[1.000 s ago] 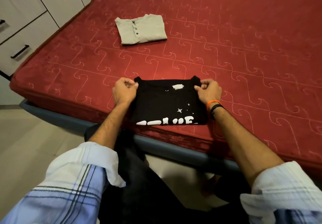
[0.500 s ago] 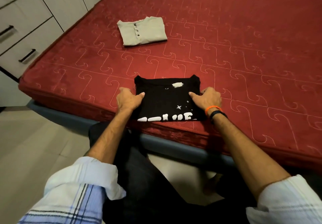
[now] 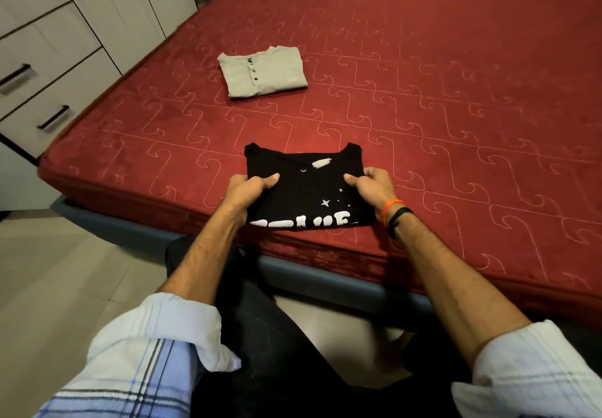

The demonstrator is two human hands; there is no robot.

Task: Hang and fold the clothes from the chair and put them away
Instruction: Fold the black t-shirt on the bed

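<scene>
With the folded black T-shirt (image 3: 306, 189) lying at the near edge of the red mattress (image 3: 456, 98), just short of the folded grey shirt (image 3: 262, 71), lift it level. Left hand (image 3: 249, 189) and right hand (image 3: 369, 186) each grip a side edge, thumbs on top. Support underneath so folds don't sag. Fingers under the cloth are hidden; the white print is cut off at the fold.

The room is dim and the light is warm, falling softly from above. The red quilted mattress (image 3: 423, 98) is brighter beyond the fingers (image 3: 374, 173) and darker near its front edge. Straight lines bend at the frame edges. Focus is sharp.
</scene>
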